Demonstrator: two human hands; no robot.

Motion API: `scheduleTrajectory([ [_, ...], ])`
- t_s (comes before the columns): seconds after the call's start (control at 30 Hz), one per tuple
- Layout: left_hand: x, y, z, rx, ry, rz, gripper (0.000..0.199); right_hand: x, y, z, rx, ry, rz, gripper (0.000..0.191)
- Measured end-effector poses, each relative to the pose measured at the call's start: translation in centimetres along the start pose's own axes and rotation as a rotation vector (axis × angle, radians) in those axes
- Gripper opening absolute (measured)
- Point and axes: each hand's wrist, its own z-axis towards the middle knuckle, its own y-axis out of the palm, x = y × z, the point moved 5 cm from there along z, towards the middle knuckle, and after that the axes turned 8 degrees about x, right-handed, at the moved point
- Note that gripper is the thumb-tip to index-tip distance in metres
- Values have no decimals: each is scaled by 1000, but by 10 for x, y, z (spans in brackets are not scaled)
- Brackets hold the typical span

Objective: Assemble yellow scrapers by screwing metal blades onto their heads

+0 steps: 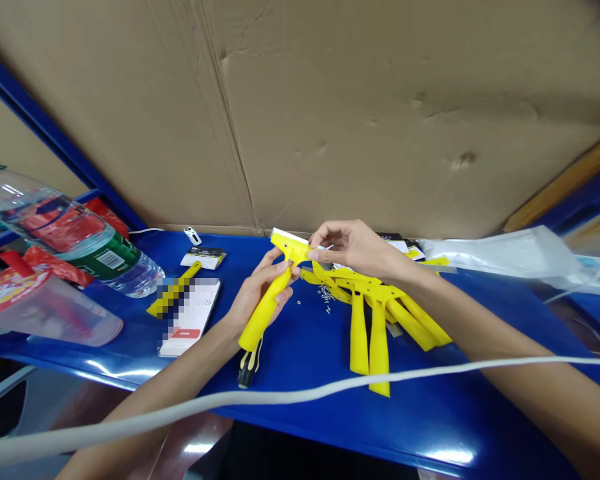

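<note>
A yellow scraper [266, 308] with a pale strip along its head is tilted above the blue table, its handle pointing down and left. My left hand [260, 287] is wrapped round it near the neck. The fingertips of my right hand [343, 245] pinch the right end of its head. Several more yellow scrapers [379, 340] lie in a pile under my right forearm. Small metal pieces [325, 297] are scattered left of the pile. A dark-tipped tool [246, 370] lies beneath the held handle, partly hidden.
A phone [193, 320], a yellow handle [177, 290] and a black card [203, 257] lie at left, near a large water bottle [70, 230] and a plastic cup [55, 307]. A white cable [280, 398] crosses in front. A clear bag [510, 257] lies at right.
</note>
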Motion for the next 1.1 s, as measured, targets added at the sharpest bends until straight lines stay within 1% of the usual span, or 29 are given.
scheduleTrajectory([
  [0.07,-1,-1,1,4,0,4,46,3,1,0,-28,60,25,36],
  [0.17,-2,-3,1,9,-1,4,47,6,1,0,-15,88,25,38],
  [0.3,-1,-1,1,-8,-12,-34,41,7,2,0,35,73,19,42],
  [0.4,3,0,1,-25,-16,-85,40,6,4,2,76,18,61,43],
  [0.47,9,0,2,-31,-1,-123,41,3,5,2,148,-56,91,43],
  [0.53,18,1,2,-44,26,-168,41,0,3,0,284,-149,88,40],
  [0.6,30,1,1,-59,71,-214,41,-5,4,-6,431,-255,3,30],
  [0.63,36,1,0,-60,100,-232,41,-9,8,-10,457,-319,-82,24],
  [0.67,43,1,-1,-57,128,-245,41,-14,17,-15,423,-398,-197,17],
  [0.7,49,1,-2,-51,157,-256,40,-18,31,-20,337,-488,-337,11],
  [0.73,54,0,-3,-46,182,-266,40,-22,50,-27,185,-585,-488,8],
  [0.77,59,0,-3,-44,201,-273,40,-23,73,-36,-15,-694,-651,11],
  [0.8,63,-1,-4,-45,214,-278,39,-21,93,-46,-163,-772,-795,17],
  [0.83,65,-1,-4,-50,224,-282,38,-19,112,-56,-278,-818,-889,25],
  [0.87,67,-1,-4,-58,230,-284,38,-17,128,-64,-354,-854,-941,33],
  [0.93,67,-2,-4,-79,228,-286,39,-16,156,-79,-423,-950,-957,39],
  [1.0,64,-2,-4,-96,209,-287,40,-13,173,-87,-430,-1016,-978,34],
  [1.03,62,-2,-3,-98,197,-285,40,-12,177,-88,-430,-1043,-991,33],
  [1.1,58,-3,-1,-86,176,-270,39,-14,177,-89,-421,-1092,-1016,32],
])
